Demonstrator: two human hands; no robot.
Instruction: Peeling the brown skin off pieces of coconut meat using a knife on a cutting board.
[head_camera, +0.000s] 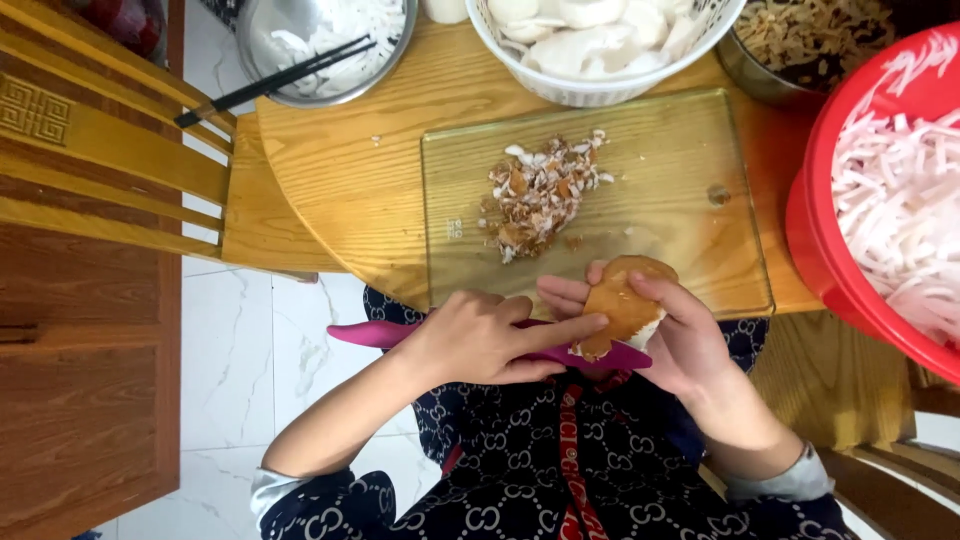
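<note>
My right hand (690, 335) holds a brown-skinned, white-fleshed piece of coconut (622, 303) just over the near edge of a clear glass cutting board (690, 190). My left hand (480, 340) grips a magenta knife (375, 333); its handle sticks out to the left and its blade passes under the piece, with my forefinger stretched along it. A heap of brown and white shavings (540, 195) lies on the board.
On the round wooden table (340, 170) stand a steel bowl with white slices and black chopsticks (325, 45), a white basket of peeled pieces (600, 45), a steel pot of brown scraps (800, 45) and a red basin of white strips (880, 190). A wooden chair (110, 130) stands left.
</note>
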